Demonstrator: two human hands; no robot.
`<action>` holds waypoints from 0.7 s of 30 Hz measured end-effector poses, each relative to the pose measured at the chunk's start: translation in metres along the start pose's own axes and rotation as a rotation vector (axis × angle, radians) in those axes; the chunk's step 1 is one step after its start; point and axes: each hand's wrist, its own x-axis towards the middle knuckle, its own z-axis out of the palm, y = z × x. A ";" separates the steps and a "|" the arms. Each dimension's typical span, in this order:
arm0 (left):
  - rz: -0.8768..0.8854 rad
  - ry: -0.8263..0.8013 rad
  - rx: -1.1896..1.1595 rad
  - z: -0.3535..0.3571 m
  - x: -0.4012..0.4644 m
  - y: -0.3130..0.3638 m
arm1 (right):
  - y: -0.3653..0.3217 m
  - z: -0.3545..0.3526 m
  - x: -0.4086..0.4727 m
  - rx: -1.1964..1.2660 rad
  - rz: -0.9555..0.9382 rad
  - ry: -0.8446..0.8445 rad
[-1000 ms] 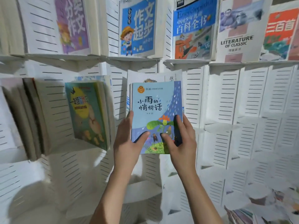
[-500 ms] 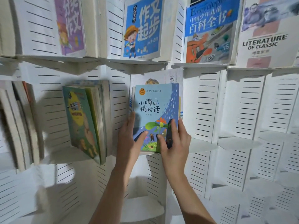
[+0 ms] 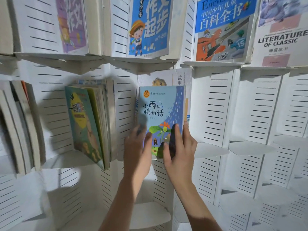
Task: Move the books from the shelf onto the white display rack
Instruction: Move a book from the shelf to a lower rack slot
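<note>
A light blue picture book (image 3: 160,112) stands upright in a middle pocket of the white display rack (image 3: 215,105), in front of a taller white book with a lion on it (image 3: 166,79). My left hand (image 3: 137,150) grips the blue book's lower left edge, thumb on the cover. My right hand (image 3: 179,152) holds its lower right corner, with the fingers laid over the cover and the right edge. The book's bottom edge is hidden behind my hands.
To the left, a green and yellow book (image 3: 83,120) leans with several others in the neighbouring pocket. More book spines (image 3: 18,127) stand at far left. Books fill the top row, among them a blue one (image 3: 150,25) and a white "Literature of Classic" (image 3: 281,35). Pockets at right hold nothing.
Both hands have carried the blue book forward and up into the rack pocket, against the white lion book. The view has drawn closer to the rack.
</note>
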 end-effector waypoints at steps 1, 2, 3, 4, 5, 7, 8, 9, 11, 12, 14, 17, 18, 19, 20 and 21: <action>-0.047 -0.037 -0.078 0.000 0.003 -0.001 | 0.003 -0.001 -0.002 0.007 -0.021 -0.036; -0.075 -0.068 -0.111 0.000 0.005 -0.002 | 0.006 -0.002 -0.003 0.008 -0.040 -0.067; -0.076 -0.093 -0.111 -0.001 0.005 -0.002 | 0.010 -0.002 -0.003 0.011 -0.051 -0.091; -0.069 -0.119 -0.103 -0.001 0.004 -0.003 | 0.013 -0.001 -0.002 0.016 -0.052 -0.108; -0.049 -0.143 -0.087 -0.002 0.004 -0.003 | 0.015 0.001 -0.001 0.019 -0.050 -0.117; 0.002 -0.199 -0.007 -0.002 0.002 -0.001 | 0.018 0.003 -0.001 0.013 -0.050 -0.117; 0.001 -0.221 0.024 -0.001 0.002 -0.001 | 0.019 0.004 0.000 0.010 -0.052 -0.116; -0.025 -0.237 0.036 0.000 0.003 -0.001 | 0.019 0.005 -0.001 0.006 -0.055 -0.117; -0.073 -0.264 0.020 0.000 0.005 0.002 | 0.020 0.004 -0.001 0.002 -0.056 -0.121; -0.084 -0.269 0.011 0.001 0.005 0.003 | 0.020 0.002 -0.001 0.009 -0.049 -0.127; -0.093 -0.260 -0.011 0.001 0.006 0.005 | 0.019 -0.003 0.001 0.035 -0.018 -0.133; -0.100 -0.262 -0.050 0.001 0.007 0.004 | 0.014 -0.006 0.001 0.055 0.034 -0.097; -0.092 -0.263 -0.060 0.002 0.007 0.003 | 0.013 -0.006 0.000 0.068 0.039 -0.101; -0.083 -0.267 -0.076 0.003 0.007 0.004 | 0.013 -0.006 -0.001 0.079 0.032 -0.110; -0.078 -0.274 -0.096 0.004 0.006 0.005 | 0.014 -0.006 -0.001 0.083 0.021 -0.117; -0.076 -0.284 -0.111 0.005 0.006 0.006 | 0.015 -0.006 -0.001 0.080 0.014 -0.120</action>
